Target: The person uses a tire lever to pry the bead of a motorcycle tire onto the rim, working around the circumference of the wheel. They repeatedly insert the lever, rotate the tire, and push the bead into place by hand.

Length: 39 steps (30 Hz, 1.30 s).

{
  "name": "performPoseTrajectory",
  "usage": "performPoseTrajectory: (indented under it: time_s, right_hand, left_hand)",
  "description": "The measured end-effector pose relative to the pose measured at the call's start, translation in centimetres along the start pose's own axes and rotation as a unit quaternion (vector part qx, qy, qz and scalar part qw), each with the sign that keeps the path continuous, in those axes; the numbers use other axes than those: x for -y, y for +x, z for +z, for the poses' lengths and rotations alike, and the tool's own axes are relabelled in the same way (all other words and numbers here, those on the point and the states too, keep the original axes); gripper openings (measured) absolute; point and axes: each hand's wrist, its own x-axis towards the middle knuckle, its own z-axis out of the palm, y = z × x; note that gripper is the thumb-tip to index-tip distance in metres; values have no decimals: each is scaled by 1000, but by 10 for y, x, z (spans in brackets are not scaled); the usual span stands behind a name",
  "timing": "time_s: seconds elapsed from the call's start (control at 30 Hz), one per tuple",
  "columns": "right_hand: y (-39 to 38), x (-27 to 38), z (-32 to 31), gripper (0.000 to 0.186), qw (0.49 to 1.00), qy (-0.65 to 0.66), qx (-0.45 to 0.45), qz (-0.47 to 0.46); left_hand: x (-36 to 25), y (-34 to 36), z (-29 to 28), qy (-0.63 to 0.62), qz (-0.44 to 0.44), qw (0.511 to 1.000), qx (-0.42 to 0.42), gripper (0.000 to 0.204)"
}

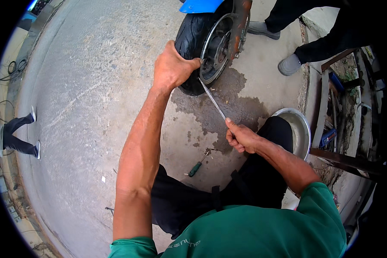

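Observation:
My left hand (174, 68) grips the black front tyre (189, 34) of a blue vehicle, its thumb near the metal wheel rim (210, 35). My right hand (242, 136) is closed on a long metal lever (213, 98), whose tip meets the tyre's lower side beside the rim. A green-handled screwdriver (195, 169) lies on the wet-patched concrete between my legs. Blue bodywork (199, 5) shows above the tyre, with a rusty fork (238, 26) at the wheel's right.
A metal basin (304, 127) stands by my right knee. Another person's dark-trousered legs and grey shoes (288, 64) are at upper right. Someone else's legs (19, 137) show at far left, near cables. Metal frames (357, 163) and clutter line the right edge.

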Motion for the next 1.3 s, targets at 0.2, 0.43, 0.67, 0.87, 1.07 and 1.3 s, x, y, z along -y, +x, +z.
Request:
performPoseTrajectory:
  time_s: [0.2,0.43,0.67,0.87,1.07,1.3]
  right_hand:
    - [14,-13,117,69,957,286,32,-40]
    - [8,-21,135,64,944,320,35,-65]
    - [34,-23,121,62,942,318,-5,-107]
    - [19,-41,121,66,956,246,-48,-151]
    - [24,-36,120,64,959,249,-6,-133]
    - [50,0,196,71,927,358,-6,-115]
  left_hand:
    - [-14,-28,20,-47,-11,995,-82,88]
    - [20,-51,52,-101,-49,986,-126,64]
    - [-2,-31,31,-22,-35,996,-83,66]
    - [-16,-10,11,19,-17,999,-44,67]
    - [-22,-7,7,25,-26,999,-31,67]
    - [-12,-17,15,-1,-31,999,-44,69]
